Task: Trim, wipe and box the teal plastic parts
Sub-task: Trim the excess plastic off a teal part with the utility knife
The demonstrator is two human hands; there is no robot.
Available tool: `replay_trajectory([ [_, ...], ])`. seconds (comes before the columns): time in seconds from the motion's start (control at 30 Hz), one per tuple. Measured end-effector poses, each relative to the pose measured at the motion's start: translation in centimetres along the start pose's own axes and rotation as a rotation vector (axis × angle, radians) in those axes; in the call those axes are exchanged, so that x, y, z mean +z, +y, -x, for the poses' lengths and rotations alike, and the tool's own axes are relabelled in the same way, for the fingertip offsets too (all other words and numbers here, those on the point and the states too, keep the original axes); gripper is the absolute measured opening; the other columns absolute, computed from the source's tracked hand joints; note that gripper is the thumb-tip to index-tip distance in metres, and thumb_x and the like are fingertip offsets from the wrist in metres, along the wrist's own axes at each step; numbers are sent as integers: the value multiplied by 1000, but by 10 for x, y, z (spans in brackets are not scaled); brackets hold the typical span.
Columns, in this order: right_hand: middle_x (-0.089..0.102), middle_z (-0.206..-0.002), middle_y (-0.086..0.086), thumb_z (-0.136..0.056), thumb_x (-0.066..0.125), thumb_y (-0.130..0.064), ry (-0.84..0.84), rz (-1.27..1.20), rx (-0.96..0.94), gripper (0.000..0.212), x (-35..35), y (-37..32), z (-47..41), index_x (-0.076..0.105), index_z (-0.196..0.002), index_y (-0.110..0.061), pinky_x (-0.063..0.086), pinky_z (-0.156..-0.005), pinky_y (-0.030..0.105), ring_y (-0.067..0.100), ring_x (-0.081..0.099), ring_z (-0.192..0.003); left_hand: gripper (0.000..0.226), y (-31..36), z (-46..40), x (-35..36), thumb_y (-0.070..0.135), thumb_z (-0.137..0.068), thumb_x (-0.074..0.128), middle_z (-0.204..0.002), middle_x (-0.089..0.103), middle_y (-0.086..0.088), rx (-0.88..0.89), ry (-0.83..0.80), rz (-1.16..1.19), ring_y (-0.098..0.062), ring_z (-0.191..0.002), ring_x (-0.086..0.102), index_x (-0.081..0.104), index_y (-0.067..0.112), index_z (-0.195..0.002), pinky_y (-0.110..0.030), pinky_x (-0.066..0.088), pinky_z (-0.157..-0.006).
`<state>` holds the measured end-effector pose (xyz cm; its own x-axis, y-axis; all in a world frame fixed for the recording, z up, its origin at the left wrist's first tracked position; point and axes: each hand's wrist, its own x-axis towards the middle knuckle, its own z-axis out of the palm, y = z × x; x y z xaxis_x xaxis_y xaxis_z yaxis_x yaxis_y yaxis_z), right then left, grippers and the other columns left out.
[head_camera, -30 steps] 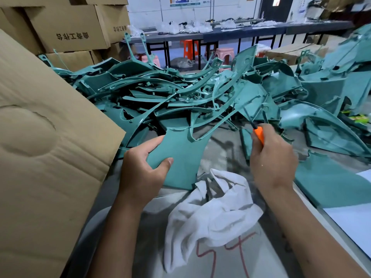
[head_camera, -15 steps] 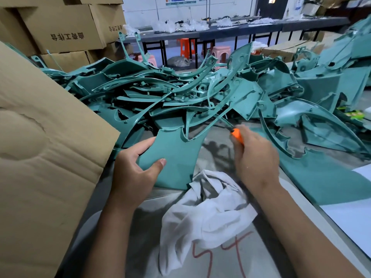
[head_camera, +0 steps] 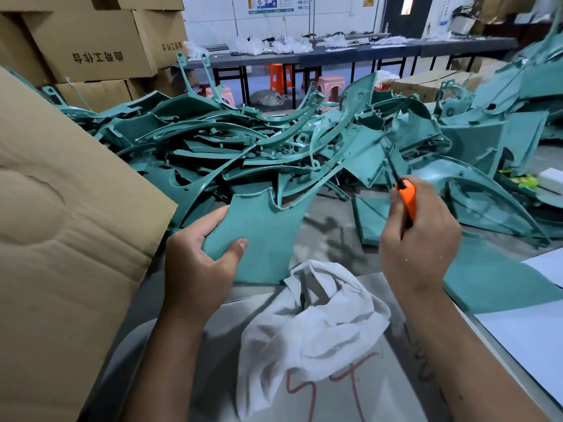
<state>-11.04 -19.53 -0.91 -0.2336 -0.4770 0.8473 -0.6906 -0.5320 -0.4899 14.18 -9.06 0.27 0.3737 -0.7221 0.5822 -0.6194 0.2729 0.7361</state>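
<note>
Teal plastic panel [head_camera: 265, 236]: thin, light, probably stiff with some flex; held at centre frame, its nine-o'clock edge pinched between left hand [head_camera: 198, 263] thumb and fingers. Orange-handled knife [head_camera: 406, 197] gripped by right hand [head_camera: 420, 239], two o'clock of the panel.

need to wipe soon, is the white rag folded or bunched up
Bunched up: the rag lies in a loose crumpled heap on the table, full of creases, no hand touching it.
</note>
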Motion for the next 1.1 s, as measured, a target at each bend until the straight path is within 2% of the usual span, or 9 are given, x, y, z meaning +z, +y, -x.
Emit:
replay_trajectory([
  [0.1,52,-83,-8,-105,55,-16,-22,-10,28,13,0,0,-1,63,-113,-8,27,-64,27,12,43,-70,48,3,0,-1,18,-79,69,-113,76,6,59,19,-91,-8,-102,72,73,12,-126,-39,62,-87],
  [0.47,51,-67,0,-107,51,-23,-268,95,150,19,4,9,-2,50,-91,-14,44,-58,46,29,50,-61,50,11,0,2,19,-77,70,-118,75,-2,123,20,-172,-14,-106,72,72,9,-126,-39,61,-88],
  [0.63,47,-64,-11,-107,52,-29,-284,-8,104,19,3,11,-5,52,-92,-19,35,-54,35,16,46,-56,44,3,0,1,17,-77,70,-103,75,18,95,53,-152,0,-92,72,74,16,-121,-22,60,-76],
  [0.7,48,-65,-14,-105,54,-28,-288,-19,62,14,1,9,-5,56,-94,-20,35,-54,32,9,46,-57,42,-1,0,3,15,-77,71,-99,71,29,2,104,-88,4,-89,71,75,19,-119,-15,57,-72],
  [0.8,51,-69,-16,-105,58,-24,-328,-82,19,10,2,3,-2,62,-99,-18,37,-59,19,5,50,-62,31,-3,-3,7,5,-84,73,-94,76,25,-195,188,173,0,-91,73,76,26,-107,-14,55,-74],
  [0.87,46,-63,-13,-107,57,-26,-365,-205,69,21,2,0,0,58,-87,-18,31,-56,15,4,44,-57,26,0,-6,7,1,-89,71,-94,79,15,-394,174,419,-6,-91,75,76,25,-99,-26,61,-77],
  [0.97,44,-61,-1,-108,53,-37,-510,-371,175,38,1,-3,2,52,-77,-15,32,-53,24,9,38,-55,25,2,-8,4,12,-82,75,-100,79,-7,-751,-58,638,-25,-89,77,77,15,-106,-54,62,-81],
  [1.03,48,-63,5,-106,51,-45,-579,-467,198,44,0,-8,4,58,-82,-10,35,-52,28,15,41,-54,42,4,-8,6,18,-70,76,-100,78,-14,-862,-208,663,-28,-83,77,74,10,-112,-44,63,-76],
  [1.1,48,-62,6,-105,52,-45,-625,-540,169,46,-2,-16,5,57,-80,-7,35,-53,30,20,41,-54,41,9,-6,11,16,-66,74,-80,76,-13,-924,-252,713,-20,-57,70,74,3,-105,-22,55,-49],
])
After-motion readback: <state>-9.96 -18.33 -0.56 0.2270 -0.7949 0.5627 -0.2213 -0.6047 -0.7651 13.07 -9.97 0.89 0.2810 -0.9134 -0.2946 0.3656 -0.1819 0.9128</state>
